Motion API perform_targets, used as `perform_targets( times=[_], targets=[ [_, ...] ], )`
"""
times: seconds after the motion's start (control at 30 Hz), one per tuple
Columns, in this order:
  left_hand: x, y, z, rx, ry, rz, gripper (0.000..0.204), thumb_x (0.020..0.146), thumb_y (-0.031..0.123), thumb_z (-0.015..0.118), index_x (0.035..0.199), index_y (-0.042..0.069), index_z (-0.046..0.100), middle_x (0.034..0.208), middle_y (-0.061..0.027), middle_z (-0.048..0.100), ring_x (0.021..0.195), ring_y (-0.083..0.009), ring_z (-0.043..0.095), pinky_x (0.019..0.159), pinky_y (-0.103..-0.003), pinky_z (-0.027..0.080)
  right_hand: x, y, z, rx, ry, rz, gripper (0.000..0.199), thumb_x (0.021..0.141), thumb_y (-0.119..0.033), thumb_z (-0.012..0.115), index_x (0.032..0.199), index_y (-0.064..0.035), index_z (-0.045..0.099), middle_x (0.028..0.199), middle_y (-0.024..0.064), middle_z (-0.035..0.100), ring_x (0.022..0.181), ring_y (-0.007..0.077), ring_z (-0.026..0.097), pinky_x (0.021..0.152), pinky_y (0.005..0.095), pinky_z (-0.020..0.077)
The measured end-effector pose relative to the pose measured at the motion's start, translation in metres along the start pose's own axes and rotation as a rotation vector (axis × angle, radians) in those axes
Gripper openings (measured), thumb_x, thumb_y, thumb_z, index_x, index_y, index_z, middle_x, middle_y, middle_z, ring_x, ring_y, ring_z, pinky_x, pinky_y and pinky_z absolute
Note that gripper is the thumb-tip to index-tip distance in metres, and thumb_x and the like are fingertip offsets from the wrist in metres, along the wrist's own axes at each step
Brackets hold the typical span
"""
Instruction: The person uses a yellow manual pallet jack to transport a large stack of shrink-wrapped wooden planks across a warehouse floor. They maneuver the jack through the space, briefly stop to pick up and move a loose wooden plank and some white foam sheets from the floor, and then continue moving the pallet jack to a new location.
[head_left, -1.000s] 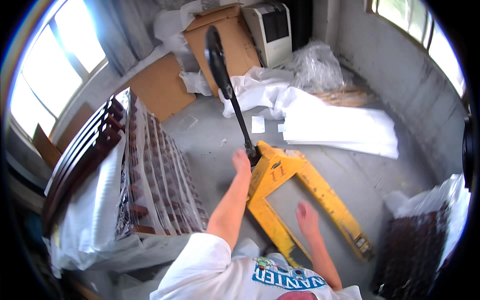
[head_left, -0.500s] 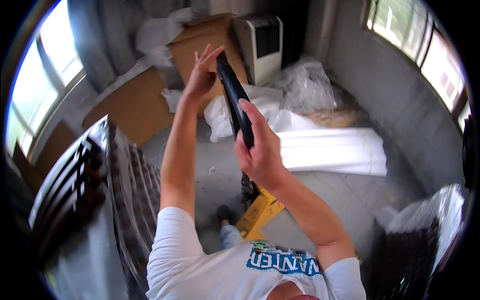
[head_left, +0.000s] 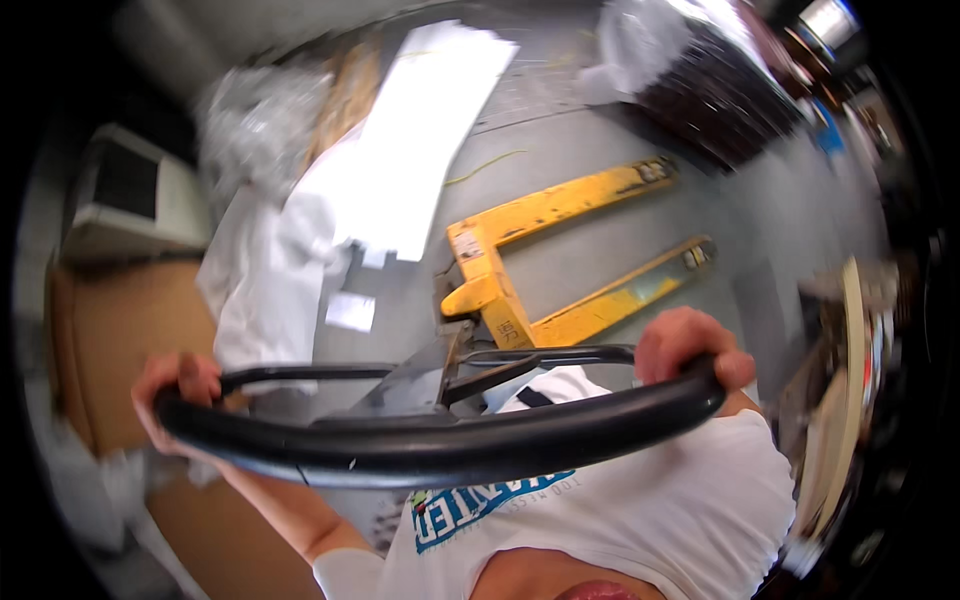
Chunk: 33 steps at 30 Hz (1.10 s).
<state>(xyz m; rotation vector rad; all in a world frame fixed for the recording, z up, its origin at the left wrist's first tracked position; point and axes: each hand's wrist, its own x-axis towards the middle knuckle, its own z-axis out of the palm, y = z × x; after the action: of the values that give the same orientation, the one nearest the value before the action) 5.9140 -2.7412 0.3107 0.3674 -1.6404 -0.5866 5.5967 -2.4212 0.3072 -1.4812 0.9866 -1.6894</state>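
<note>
A hand pallet truck (head_left: 484, 272) stands on the grey floor, its two yellow forks pointing away to the right. Its black loop handle (head_left: 440, 450) spans the near part of the view, tilted close to my chest. At the handle's left end, my left hand (head_left: 168, 395) is closed round the curved bar. My right hand (head_left: 685, 345) grips the opposite end, fingers wrapped over the top. A black lever (head_left: 492, 380) lies inside the loop, with neither hand on it.
White sheeting (head_left: 400, 150) and crumpled clear plastic (head_left: 255, 130) lie beyond on the left, near a white cabinet-like unit (head_left: 140, 195) and cardboard (head_left: 150, 340). A plastic-wrapped dark stack (head_left: 715, 100) stands beyond the forks. Boards (head_left: 840, 400) lean at the right.
My left hand, open and off the handle before, now grips it. The view has swung right, bringing the forks into sight. The handle now lies crosswise before me, with my right hand still on it.
</note>
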Motion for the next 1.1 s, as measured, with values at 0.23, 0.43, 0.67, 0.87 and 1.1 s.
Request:
perform_targets(
  times=[0.23,0.43,0.67,0.87,1.1],
  targets=[
    [0.000,-0.032,-0.027,0.193,0.019,0.096,0.020,0.088,0.016,0.067,0.086,-0.001,0.055,0.072,-0.0078,0.051,0.050,-0.0137,0.043,0.045,-0.027,0.034,0.010,0.020,0.055,-0.830,0.614,-0.374,0.026,0.084,-0.003,0.064,0.105,0.0067,0.052,0.072,0.0119,0.058,0.055,0.0165,0.055,0.048,0.0258,0.0440],
    [0.026,-0.009,-0.007,0.258,-0.065,0.119,0.027,0.087,0.021,0.068,0.080,-0.003,0.058,0.064,-0.0099,0.059,0.053,-0.0189,0.056,0.048,-0.029,0.047,0.030,0.021,0.078,-1.058,1.072,-0.396,0.025,0.089,-0.005,0.060,0.109,0.0052,0.050,0.076,0.0100,0.054,0.057,0.0122,0.052,0.049,0.0235,0.0458],
    [0.026,-0.052,-0.017,-0.390,-0.294,0.072,0.041,0.083,0.032,0.069,0.095,-0.003,0.050,0.071,-0.0116,0.050,0.051,-0.0190,0.049,0.044,-0.029,0.038,0.067,0.027,0.115,-0.998,1.535,-0.185,0.019,0.086,0.006,0.060,0.102,0.0013,0.054,0.075,0.0042,0.051,0.060,0.0076,0.050,0.053,0.0196,0.0404],
    [0.054,-0.070,0.004,-0.470,-0.463,0.037,0.021,0.076,0.005,0.063,0.086,-0.001,0.046,0.068,-0.0102,0.045,0.044,-0.0175,0.044,0.042,-0.029,0.035,0.082,0.030,0.137,-1.179,1.748,-0.258,0.014,0.085,0.005,0.059,0.097,0.0019,0.053,0.063,0.0017,0.050,0.049,0.0055,0.043,0.048,0.0186,0.0351],
    [0.090,-0.097,0.020,-0.764,-0.754,0.168,0.028,0.078,0.016,0.064,0.089,-0.005,0.048,0.066,-0.0118,0.045,0.044,-0.0179,0.044,0.041,-0.029,0.037,0.082,0.040,0.104,-1.082,1.795,-0.365,0.014,0.092,-0.008,0.050,0.101,0.0023,0.053,0.063,0.0047,0.050,0.047,0.0081,0.044,0.043,0.0193,0.0319]
  ],
)
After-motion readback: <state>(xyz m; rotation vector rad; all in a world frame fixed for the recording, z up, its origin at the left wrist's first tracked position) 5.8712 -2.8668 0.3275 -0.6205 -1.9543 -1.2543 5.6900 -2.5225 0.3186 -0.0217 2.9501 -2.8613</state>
